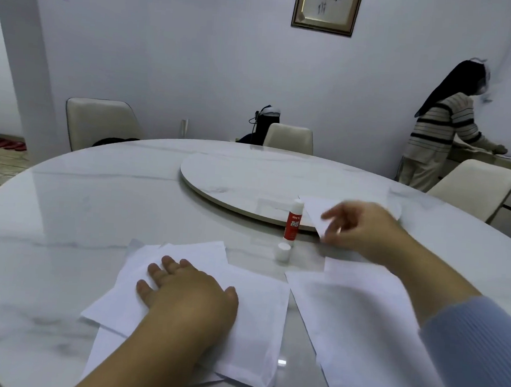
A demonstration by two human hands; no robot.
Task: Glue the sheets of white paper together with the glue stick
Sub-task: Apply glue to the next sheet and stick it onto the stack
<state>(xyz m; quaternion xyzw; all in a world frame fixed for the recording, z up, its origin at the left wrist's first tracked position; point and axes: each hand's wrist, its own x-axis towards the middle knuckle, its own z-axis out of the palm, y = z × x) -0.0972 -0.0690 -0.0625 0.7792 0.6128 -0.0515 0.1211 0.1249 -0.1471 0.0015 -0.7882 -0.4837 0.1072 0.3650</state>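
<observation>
Several overlapping white paper sheets point(255, 314) lie on the table in front of me, and my left hand point(186, 294) rests flat on them, fingers spread. A red glue stick point(293, 223) stands upright and uncapped by the turntable's edge; its white cap point(283, 251) stands just in front of it. My right hand point(363, 228) is to the right of the glue stick and pinches the corner of a small white sheet point(316, 209) that is partly lifted. More white sheets point(360, 321) lie under my right forearm.
The round marble table point(80, 211) has a raised turntable point(249, 180) in its middle. Cream chairs point(102, 122) stand around the far side. Another person point(437, 130) in a striped top stands at a counter at the back right.
</observation>
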